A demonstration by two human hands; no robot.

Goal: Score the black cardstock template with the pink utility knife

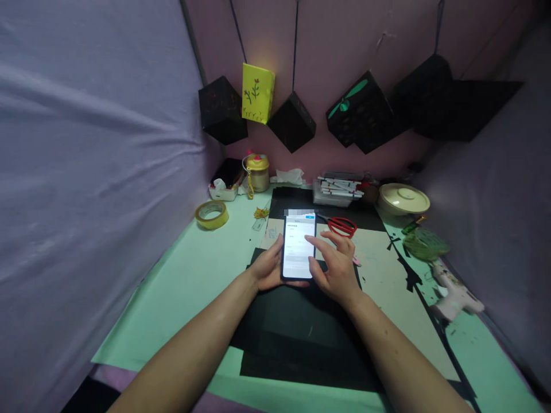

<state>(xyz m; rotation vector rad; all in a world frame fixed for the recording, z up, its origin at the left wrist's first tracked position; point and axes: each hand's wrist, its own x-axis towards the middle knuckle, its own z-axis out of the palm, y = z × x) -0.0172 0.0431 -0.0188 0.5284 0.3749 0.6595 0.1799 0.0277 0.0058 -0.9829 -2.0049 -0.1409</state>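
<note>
A smartphone with a bright white screen is held upright over the table. My left hand grips it from the left side and underneath, its thumb along the edge. Over the screen's right half hovers my right hand, index finger and thumb spread apart and close to the glass; whether they touch it I cannot tell. Black paper sheets lie below both hands. Just behind the right hand are red-handled scissors, lying on pale board.
Yellow tape lies at the left. A yellow-lidded cup, a box of pens and a lidded bowl stand along the back. A glue gun and black scraps lie right. Decorated boxes, one yellow, hang above.
</note>
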